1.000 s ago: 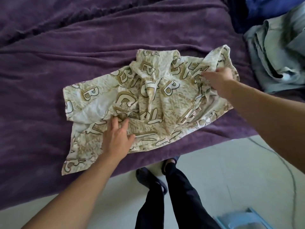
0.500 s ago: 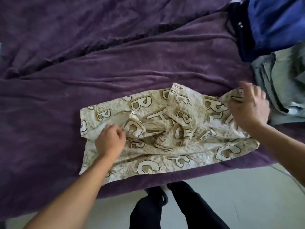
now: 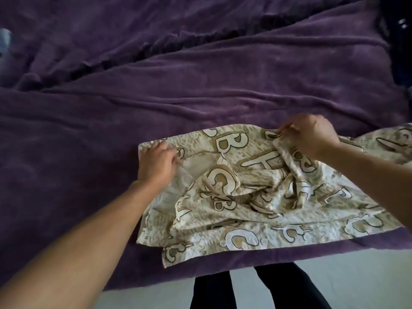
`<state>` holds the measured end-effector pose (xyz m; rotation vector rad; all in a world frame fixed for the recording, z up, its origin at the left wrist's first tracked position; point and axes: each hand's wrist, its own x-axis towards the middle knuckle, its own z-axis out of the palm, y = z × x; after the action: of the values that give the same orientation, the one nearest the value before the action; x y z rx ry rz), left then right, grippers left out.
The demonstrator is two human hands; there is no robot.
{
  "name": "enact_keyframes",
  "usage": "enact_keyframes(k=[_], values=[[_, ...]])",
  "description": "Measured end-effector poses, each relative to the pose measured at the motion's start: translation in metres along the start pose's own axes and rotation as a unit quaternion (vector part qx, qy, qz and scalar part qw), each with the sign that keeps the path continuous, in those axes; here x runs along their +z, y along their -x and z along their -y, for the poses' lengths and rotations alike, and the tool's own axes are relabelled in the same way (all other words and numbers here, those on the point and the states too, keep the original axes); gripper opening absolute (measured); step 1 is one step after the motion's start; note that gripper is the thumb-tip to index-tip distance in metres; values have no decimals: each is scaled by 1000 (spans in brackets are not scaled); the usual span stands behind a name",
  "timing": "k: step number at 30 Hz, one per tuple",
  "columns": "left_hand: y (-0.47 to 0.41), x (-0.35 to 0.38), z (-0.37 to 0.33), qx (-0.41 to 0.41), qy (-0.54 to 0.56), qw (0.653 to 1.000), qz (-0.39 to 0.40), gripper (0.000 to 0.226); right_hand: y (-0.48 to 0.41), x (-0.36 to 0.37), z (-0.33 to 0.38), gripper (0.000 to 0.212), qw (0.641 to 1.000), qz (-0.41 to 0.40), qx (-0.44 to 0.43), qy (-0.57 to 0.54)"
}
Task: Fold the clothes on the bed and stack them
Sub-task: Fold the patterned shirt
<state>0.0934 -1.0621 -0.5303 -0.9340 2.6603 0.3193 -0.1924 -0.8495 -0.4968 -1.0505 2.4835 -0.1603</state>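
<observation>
A cream cloth printed with large tan letters [image 3: 245, 221] lies crumpled on the purple bedspread [image 3: 200, 85], near the bed's front edge. My left hand [image 3: 156, 162] sits at the cloth's far left corner, fingers curled into the fabric there. My right hand [image 3: 310, 134] is at the cloth's far edge, right of centre, pinching a bunched fold between thumb and fingers. The middle of the cloth is rumpled into ridges; its right end runs out of the frame.
A dark garment [image 3: 401, 36] shows at the top right corner of the bed. The pale floor [image 3: 356, 275] and my dark trouser legs [image 3: 263, 288] lie below the bed's front edge. A wide stretch of bedspread spreads left and behind the cloth.
My view has swung left, so the blue and grey clothes left the frame. My right hand moved leftward along the far edge and took a fold; my left hand shifted to the far left corner.
</observation>
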Motion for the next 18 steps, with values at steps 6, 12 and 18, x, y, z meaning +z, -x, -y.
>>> enact_keyframes(k=[6,12,18], values=[[-86,-80,33,-182,210,910,-308,15,-14,-37,-21,21,980,-151,132,-3],[-117,-61,39,-361,371,843,-143,40,-9,-12,41,33,986,-144,-50,70],[-101,-39,7,-358,578,733,10,82,-40,25,82,53,993,101,68,3]])
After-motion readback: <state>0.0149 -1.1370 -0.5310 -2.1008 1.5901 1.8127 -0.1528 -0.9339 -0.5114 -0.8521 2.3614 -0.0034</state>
